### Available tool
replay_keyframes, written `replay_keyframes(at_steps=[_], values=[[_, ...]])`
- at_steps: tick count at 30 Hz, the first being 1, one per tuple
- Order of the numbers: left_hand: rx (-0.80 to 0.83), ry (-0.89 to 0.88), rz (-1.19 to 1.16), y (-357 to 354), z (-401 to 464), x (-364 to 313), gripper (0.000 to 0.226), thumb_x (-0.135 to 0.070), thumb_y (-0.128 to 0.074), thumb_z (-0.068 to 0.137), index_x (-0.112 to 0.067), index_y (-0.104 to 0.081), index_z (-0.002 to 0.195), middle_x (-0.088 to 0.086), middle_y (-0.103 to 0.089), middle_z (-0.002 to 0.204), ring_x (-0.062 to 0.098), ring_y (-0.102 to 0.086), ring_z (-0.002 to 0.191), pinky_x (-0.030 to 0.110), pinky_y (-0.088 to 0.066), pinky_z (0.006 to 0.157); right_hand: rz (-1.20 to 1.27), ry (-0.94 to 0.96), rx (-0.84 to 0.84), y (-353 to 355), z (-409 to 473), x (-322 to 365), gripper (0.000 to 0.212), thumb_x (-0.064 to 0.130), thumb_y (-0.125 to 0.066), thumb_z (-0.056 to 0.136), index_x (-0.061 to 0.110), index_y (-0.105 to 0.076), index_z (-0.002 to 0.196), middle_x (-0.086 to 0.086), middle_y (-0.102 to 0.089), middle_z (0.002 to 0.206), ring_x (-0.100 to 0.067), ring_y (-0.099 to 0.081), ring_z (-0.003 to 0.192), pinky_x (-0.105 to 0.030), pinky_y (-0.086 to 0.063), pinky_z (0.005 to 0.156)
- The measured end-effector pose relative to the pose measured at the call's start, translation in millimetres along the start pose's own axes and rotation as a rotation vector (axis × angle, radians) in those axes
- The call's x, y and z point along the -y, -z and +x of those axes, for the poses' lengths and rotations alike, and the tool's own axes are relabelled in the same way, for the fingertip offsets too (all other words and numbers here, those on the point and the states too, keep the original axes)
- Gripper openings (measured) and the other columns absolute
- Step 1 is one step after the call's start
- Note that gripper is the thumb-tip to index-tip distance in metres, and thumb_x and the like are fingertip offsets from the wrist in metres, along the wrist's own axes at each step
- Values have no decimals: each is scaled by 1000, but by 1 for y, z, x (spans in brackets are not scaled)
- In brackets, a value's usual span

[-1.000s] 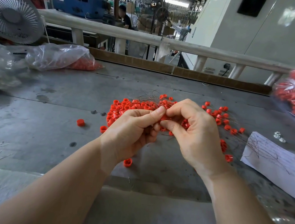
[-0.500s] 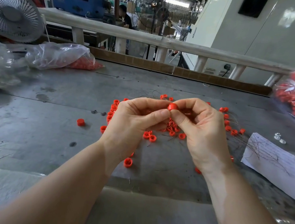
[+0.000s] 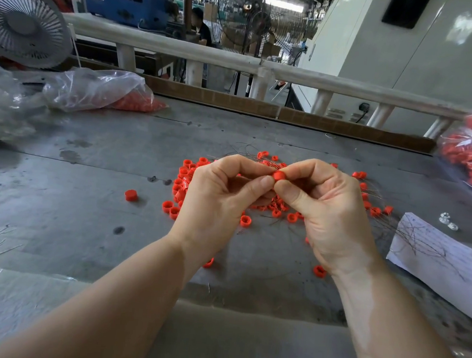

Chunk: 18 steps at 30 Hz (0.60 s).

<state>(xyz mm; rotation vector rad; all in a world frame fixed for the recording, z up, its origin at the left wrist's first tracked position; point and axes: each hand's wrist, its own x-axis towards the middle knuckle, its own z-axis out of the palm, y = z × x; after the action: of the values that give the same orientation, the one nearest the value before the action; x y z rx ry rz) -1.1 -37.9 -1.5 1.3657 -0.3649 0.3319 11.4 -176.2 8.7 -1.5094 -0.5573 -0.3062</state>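
A small red plastic cap (image 3: 279,175) is held above the grey metal table (image 3: 84,223), pinched between the thumb and forefinger of my right hand (image 3: 328,214). My left hand (image 3: 216,202) meets it from the left, thumb and fingertips closed against the cap's side. Whether the left fingers also hold a thin wire is hidden. Under both hands lies a pile of several red caps (image 3: 182,180) mixed with thin dark wires (image 3: 248,151).
A lone red cap (image 3: 131,195) lies left of the pile. White paper with wires (image 3: 437,257) sits at right, small clear nuts (image 3: 447,221) beyond it. Bags of red parts lie at far left (image 3: 103,92) and far right (image 3: 471,157). A fan (image 3: 24,23) stands back left.
Both hands have lifted off the pile with one red cap between them and now hold it a little higher; the caps underneath are uncovered.
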Motion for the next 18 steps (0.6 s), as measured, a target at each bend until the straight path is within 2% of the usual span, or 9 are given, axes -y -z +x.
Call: replay_keyframes(at_steps=[3, 5, 8, 12, 14, 16, 18], values=[[7, -34, 28, 0, -1, 0, 4, -15, -67, 73, -18, -66, 76, -7, -70, 68, 5, -67, 66, 16, -52, 65, -39, 16, 4, 0, 0, 0, 13, 18, -73, 65, 30, -72, 70, 10, -69, 69, -1, -63, 70, -15, -49, 67], [7, -63, 59, 0, -1, 0, 16, -4, -67, 78, -19, -64, 74, -7, -69, 68, 5, -66, 66, 16, -52, 65, -54, 23, 4, 1, 0, 0, 16, 12, -71, 67, 28, -71, 69, 9, -69, 69, -2, -63, 69, -16, -49, 67], [10, -80, 96, 1, -1, 0, 20, -2, -66, 79, -20, -64, 74, -5, -70, 71, 8, -67, 67, 18, -54, 68, -80, 32, 3, 1, 0, 1, 15, 11, -71, 68, 26, -67, 70, 8, -69, 70, -4, -64, 69, -18, -51, 67], [14, 84, -34, 1, 2, 4, 16, -2, -62, 84, -16, -70, 82, 0, -72, 76, 13, -68, 74, 24, -56, 73, -264, 74, -76, -2, 0, -2, 21, 6, -74, 75, 25, -65, 75, 9, -69, 71, -4, -64, 70, -18, -50, 68], [30, 211, -171, 2, 4, 6, 14, -5, -62, 82, -15, -73, 83, 4, -72, 76, 14, -68, 74, 25, -57, 72, -448, 183, -108, -4, -1, -4, 19, 4, -73, 77, 21, -64, 76, 5, -67, 75, -9, -64, 72, -17, -49, 67], [40, 286, -249, 4, 6, 8, 10, -17, -67, 73, -15, -75, 80, 5, -72, 75, 13, -67, 69, 25, -57, 69, -644, 330, -92, -4, -2, -6, 10, 2, -72, 76, 10, -66, 78, -3, -63, 78, -19, -61, 75, -26, -49, 69], [47, 300, -276, 4, 7, 9, 16, -23, -73, 62, -17, -76, 77, 5, -72, 76, 12, -67, 65, 22, -56, 65, -726, 395, -80, -4, -3, -7, 6, 2, -72, 75, 2, -66, 77, -7, -62, 78, -24, -59, 76, -36, -50, 68]])
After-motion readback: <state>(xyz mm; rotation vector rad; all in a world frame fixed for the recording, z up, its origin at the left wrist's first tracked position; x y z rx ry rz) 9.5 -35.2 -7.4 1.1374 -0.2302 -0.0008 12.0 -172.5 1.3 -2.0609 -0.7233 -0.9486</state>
